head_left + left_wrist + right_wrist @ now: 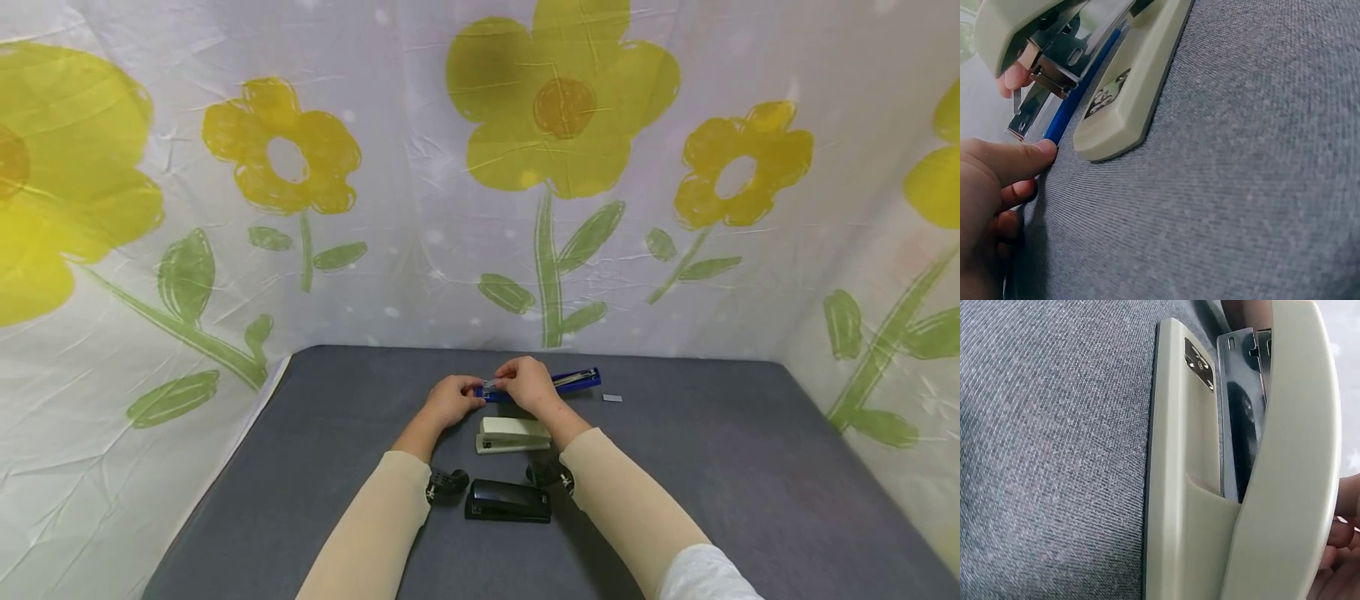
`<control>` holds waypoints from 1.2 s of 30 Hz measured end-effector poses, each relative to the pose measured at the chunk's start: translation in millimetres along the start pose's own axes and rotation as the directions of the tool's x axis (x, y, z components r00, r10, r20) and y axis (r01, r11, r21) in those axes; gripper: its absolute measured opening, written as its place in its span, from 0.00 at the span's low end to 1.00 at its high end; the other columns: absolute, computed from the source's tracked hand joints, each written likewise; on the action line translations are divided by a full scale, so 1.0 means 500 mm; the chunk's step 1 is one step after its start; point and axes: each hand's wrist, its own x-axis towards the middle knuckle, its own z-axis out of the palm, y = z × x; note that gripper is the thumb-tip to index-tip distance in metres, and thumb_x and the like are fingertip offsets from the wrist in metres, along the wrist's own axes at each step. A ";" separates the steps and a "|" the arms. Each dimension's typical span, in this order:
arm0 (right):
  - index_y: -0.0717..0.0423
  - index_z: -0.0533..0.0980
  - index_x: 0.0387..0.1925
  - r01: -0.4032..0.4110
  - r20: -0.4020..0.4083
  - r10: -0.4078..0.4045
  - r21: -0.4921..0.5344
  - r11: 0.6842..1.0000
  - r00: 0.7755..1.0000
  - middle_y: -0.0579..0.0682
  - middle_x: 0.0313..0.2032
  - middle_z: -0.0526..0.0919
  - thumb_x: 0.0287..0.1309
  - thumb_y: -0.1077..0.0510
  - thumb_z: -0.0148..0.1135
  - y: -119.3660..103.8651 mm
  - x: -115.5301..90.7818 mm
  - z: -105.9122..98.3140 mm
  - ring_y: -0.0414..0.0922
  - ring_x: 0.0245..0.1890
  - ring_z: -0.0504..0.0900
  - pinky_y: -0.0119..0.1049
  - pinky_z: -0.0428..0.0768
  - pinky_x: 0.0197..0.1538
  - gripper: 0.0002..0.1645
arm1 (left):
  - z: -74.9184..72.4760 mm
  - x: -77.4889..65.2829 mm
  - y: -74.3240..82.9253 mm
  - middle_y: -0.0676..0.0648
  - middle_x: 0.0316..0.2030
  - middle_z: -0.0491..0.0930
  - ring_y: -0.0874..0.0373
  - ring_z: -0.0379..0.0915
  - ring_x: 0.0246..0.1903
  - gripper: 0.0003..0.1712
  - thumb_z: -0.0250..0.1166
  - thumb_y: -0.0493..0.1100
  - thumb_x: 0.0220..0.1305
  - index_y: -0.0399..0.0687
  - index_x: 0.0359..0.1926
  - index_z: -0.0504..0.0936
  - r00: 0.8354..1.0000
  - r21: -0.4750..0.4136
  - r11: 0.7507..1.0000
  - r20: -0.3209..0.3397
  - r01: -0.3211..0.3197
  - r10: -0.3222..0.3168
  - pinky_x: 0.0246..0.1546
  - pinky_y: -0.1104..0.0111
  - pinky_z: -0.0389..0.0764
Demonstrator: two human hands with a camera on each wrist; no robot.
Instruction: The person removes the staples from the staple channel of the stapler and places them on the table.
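Note:
At the far middle of the table a blue stapler (577, 381) lies opened out, its metal magazine showing. My left hand (452, 400) grips its left end, the thumb (1038, 155) against the blue base in the left wrist view. My right hand (528, 385) is over the stapler's left half and pinches a small strip of staples (1017, 100) at the magazine's end. In the right wrist view, the cream stapler (1297, 462) covers most of my right hand's work; only some curled fingers (1338, 540) show beside it.
The cream stapler (512, 435) stands just nearer than the blue one, under my right forearm. Nearer still lies a black stapler (508, 502), between the two wrists. Another strip of staples (612, 398) rests on the grey table (720, 467) to the right. A flowered curtain (420, 275) hangs behind.

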 end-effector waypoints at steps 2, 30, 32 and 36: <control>0.58 0.86 0.46 -0.003 -0.008 0.003 0.010 1.000 1.000 0.50 0.39 0.87 0.68 0.61 0.67 0.002 0.001 -0.003 0.46 0.39 0.85 0.41 0.82 0.43 0.08 | 0.000 0.002 0.000 0.52 0.22 0.72 0.60 0.64 0.21 0.22 0.70 0.41 0.69 0.42 0.62 0.82 1.000 0.003 1.000 0.005 0.002 -0.002 0.30 0.67 0.66; 0.61 0.82 0.55 -0.030 -0.048 0.038 0.140 0.990 0.998 0.58 0.50 0.84 0.73 0.59 0.61 0.039 -0.016 -0.120 0.56 0.51 0.81 0.47 0.77 0.47 0.14 | 0.002 0.015 -0.007 0.53 0.20 0.70 0.60 0.62 0.20 0.23 0.69 0.42 0.70 0.43 0.64 0.81 1.000 0.027 1.000 0.021 0.014 -0.014 0.32 0.64 0.66; 0.61 0.82 0.55 -0.034 -0.048 0.041 0.148 0.988 0.998 0.59 0.51 0.84 0.74 0.59 0.60 0.042 -0.016 -0.128 0.56 0.52 0.81 0.49 0.77 0.50 0.14 | 0.002 0.014 -0.007 0.53 0.20 0.70 0.60 0.62 0.20 0.23 0.69 0.42 0.69 0.43 0.64 0.81 1.000 0.023 1.000 0.021 0.014 -0.015 0.32 0.64 0.65; 0.62 0.81 0.56 -0.046 -0.049 0.055 0.161 0.986 0.997 0.60 0.53 0.83 0.75 0.60 0.59 0.052 -0.021 -0.143 0.58 0.54 0.80 0.50 0.77 0.52 0.15 | 0.003 0.012 -0.006 0.53 0.20 0.69 0.60 0.62 0.20 0.23 0.69 0.42 0.69 0.44 0.64 0.81 1.000 0.030 0.999 0.025 0.016 -0.017 0.32 0.64 0.65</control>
